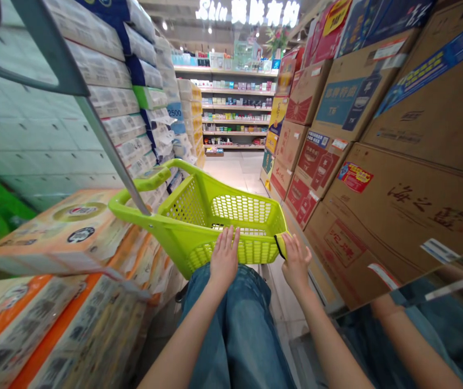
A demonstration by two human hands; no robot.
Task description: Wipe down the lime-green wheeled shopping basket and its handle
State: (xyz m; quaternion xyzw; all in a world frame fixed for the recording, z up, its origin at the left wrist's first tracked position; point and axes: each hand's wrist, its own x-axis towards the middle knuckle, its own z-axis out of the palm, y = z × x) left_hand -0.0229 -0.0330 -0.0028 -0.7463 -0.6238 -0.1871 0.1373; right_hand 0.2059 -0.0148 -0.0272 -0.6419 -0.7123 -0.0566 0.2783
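Note:
A lime-green shopping basket (199,229) with perforated walls stands in front of my knees, its long grey metal handle (109,146) slanting up to the left. Inside, no goods show. My left hand (223,256) rests on the near rim, fingers stretched out and pointing forward. At the basket's right corner, my right hand (296,258) has its fingers closed around a small yellow cloth-like piece (281,245) with a black edge, pressed against the rim. The palm side of that hand is hidden.
Wrapped paper packs (53,229) are stacked close on the left, with taller stacks (105,70) behind. Cardboard cartons (393,210) form a wall on the right. A tiled aisle (237,170) leads to stocked shelves (235,111). A reflective panel (417,324) sits at lower right.

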